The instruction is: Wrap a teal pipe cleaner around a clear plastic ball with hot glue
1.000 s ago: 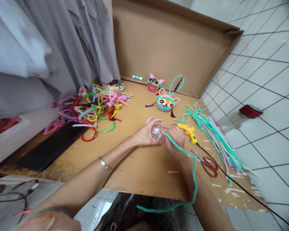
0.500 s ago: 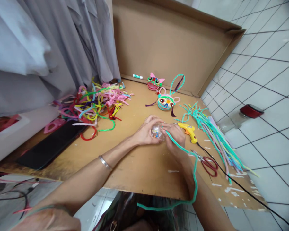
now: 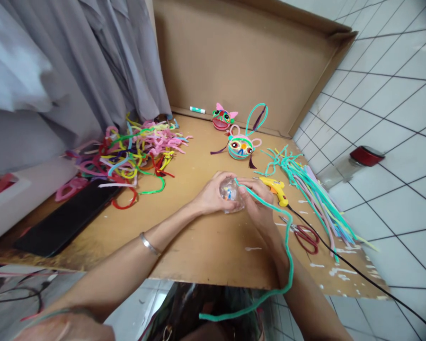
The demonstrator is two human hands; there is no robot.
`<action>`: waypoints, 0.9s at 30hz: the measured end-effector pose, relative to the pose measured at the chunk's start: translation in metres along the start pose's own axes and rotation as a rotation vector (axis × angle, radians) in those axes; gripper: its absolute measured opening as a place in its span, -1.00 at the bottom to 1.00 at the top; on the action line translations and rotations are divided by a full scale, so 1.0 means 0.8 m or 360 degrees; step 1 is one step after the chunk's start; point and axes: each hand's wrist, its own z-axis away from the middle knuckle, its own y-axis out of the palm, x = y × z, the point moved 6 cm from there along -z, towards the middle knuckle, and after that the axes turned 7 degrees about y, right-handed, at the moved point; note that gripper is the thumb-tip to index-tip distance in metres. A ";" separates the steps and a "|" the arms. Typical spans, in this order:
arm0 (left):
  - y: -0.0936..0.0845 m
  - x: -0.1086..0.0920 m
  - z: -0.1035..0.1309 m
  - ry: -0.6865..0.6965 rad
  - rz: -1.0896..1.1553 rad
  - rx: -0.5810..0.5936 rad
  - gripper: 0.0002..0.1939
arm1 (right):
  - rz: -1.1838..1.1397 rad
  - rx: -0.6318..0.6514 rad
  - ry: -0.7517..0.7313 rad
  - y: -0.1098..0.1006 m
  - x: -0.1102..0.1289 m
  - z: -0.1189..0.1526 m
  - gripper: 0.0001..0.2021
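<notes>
Over the last half second the near end of a long, fuzzy turquoise-green strand (image 3: 287, 239) comes into sight at the top right rim of a small, clear, round ball (image 3: 228, 190) with coloured bits showing in it; earlier the fingers cover it. The strand now appears to lie against the ball's side, so its seating there can be judged.

Of the hands, the left hand (image 3: 212, 195) has thumb and fingers curled round the ball, above the middle of the brown surface (image 3: 199, 255); the right hand (image 3: 260, 207) pinches the strand beside it.

The strand's loose length passes over the right forearm and past the near edge, where it could snag. A yellow glue gun (image 3: 277, 188) lies just beyond the right hand, red-handled metal scissors (image 3: 307, 238) just right of the forearm. Farther right lies a bundle of pastel fuzzy stems (image 3: 315, 201); far left, a tangled multicoloured heap (image 3: 138, 151).
</notes>
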 end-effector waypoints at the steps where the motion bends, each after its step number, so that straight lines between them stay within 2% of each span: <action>1: 0.000 0.001 0.000 -0.0021 0.0018 -0.0002 -0.27 | -0.0021 0.0001 -0.0006 0.000 0.000 0.000 -0.83; 5: -0.002 0.004 0.001 -0.0138 0.0129 -0.0008 -0.29 | -0.0124 -0.0009 0.0087 0.001 -0.006 0.000 -0.83; 9: -0.004 0.006 0.003 -0.0362 0.0352 -0.0029 -0.26 | -0.0217 0.0005 0.0177 0.005 -0.021 0.000 -0.78; 13: -0.005 0.005 0.001 -0.0460 0.0737 -0.0155 -0.27 | -0.0185 -0.0018 0.0120 0.003 -0.026 0.002 -0.67; 18: -0.005 0.008 0.001 -0.0573 0.1151 -0.0237 -0.29 | 0.0001 0.0124 0.0029 0.012 -0.013 0.007 -0.55; 23: -0.008 0.014 0.001 -0.0599 0.1288 -0.0276 -0.31 | 0.0057 0.0201 -0.0003 0.026 -0.010 0.008 -0.27; 27: -0.007 0.019 0.001 -0.0615 0.1296 -0.0277 -0.25 | 0.0109 0.0190 -0.0010 0.028 -0.015 0.007 -0.27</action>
